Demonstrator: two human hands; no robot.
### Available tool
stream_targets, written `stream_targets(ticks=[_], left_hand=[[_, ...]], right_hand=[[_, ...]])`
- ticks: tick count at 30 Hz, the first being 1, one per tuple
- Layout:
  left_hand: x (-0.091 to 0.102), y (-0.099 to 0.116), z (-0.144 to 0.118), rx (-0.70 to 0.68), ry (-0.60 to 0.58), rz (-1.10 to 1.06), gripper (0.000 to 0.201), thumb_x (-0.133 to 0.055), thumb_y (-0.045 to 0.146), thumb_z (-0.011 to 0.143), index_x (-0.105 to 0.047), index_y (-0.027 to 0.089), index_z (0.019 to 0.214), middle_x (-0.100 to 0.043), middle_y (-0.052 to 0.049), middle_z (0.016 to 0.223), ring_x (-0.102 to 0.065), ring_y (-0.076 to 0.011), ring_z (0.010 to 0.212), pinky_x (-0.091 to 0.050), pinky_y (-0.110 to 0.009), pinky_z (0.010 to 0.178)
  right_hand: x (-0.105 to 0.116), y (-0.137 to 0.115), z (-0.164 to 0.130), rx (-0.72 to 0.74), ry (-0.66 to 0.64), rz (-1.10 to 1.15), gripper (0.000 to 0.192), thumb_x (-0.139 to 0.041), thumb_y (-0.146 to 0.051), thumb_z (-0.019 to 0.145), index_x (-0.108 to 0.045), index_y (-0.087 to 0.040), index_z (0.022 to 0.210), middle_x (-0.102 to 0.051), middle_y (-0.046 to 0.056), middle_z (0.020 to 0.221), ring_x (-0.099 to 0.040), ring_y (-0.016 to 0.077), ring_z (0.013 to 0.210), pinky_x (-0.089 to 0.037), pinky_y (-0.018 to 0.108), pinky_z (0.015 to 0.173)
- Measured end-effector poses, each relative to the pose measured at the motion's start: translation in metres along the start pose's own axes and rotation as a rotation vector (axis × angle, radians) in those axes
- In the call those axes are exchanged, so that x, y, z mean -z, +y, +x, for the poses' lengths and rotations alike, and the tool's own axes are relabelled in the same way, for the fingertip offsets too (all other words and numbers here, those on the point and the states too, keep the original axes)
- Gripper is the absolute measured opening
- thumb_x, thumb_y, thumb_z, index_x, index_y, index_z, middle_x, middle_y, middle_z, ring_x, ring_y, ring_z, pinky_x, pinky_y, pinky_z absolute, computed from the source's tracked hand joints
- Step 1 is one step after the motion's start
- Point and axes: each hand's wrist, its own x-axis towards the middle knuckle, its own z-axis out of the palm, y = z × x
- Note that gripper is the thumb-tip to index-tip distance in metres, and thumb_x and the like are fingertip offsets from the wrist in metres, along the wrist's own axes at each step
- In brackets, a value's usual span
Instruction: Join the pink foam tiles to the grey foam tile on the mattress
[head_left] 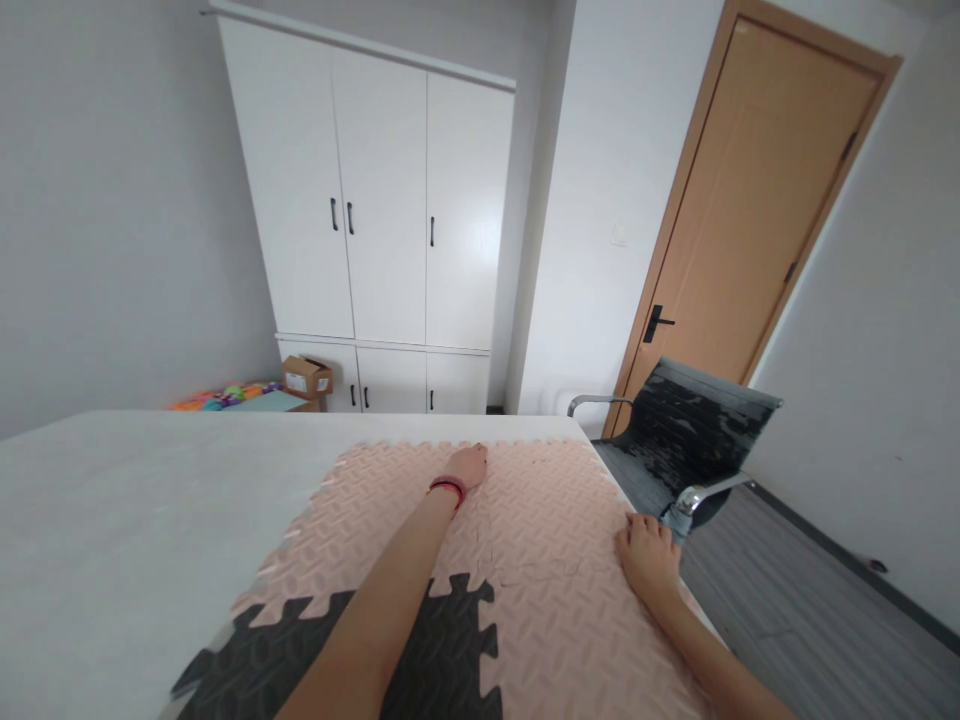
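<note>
Several interlocking foam floor tiles lie joined on the white table: pink tiles with a raised pattern, and a black tile at the near left with jigsaw edges. My left hand, a red bracelet at its wrist, reaches far forward and rests closed on the pink tiles along the seam between two of them. Its fingertips are turned down and mostly hidden. My right hand lies at the right edge of the pink tiles, palm down, fingers stretched out toward the table's edge. My left forearm covers part of the black tile.
The white table extends to the left. Beyond its right edge stands a black office chair with metal armrests. At the back are a white cabinet, a cardboard box, colourful items and a wooden door.
</note>
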Motion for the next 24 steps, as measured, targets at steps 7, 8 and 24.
stream_targets(ticks=[7, 8, 24], left_hand=[[0.025, 0.017, -0.033, -0.050, 0.050, -0.004, 0.044, -0.048, 0.040, 0.090, -0.047, 0.014, 0.126, -0.047, -0.013, 0.129, -0.047, -0.0247, 0.117, -0.041, -0.048, 0.097], [0.029, 0.018, -0.044, -0.072, 0.063, 0.002, 0.046, -0.048, 0.040, 0.090, -0.045, 0.015, 0.128, -0.044, -0.014, 0.132, -0.045, -0.0258, 0.120, -0.039, -0.049, 0.099], [0.026, 0.032, -0.158, -0.302, -0.088, 0.031, 0.058, -0.037, 0.048, 0.092, -0.032, 0.017, 0.141, -0.029, -0.013, 0.148, -0.025, -0.0278, 0.137, -0.013, -0.056, 0.112]], right_hand=[[0.012, -0.002, -0.007, 0.008, 0.043, -0.007, 0.035, -0.037, -0.031, 0.090, -0.059, -0.015, 0.112, -0.055, 0.012, 0.108, -0.047, 0.0280, 0.102, -0.038, 0.040, 0.083], [0.013, -0.002, -0.007, 0.010, 0.048, -0.006, 0.034, -0.037, -0.030, 0.090, -0.059, -0.014, 0.111, -0.055, 0.013, 0.107, -0.047, 0.0284, 0.102, -0.038, 0.040, 0.083], [0.009, 0.001, -0.008, -0.002, 0.055, 0.010, 0.037, -0.036, -0.031, 0.091, -0.059, -0.013, 0.113, -0.055, 0.014, 0.106, -0.047, 0.0304, 0.103, -0.037, 0.042, 0.083]])
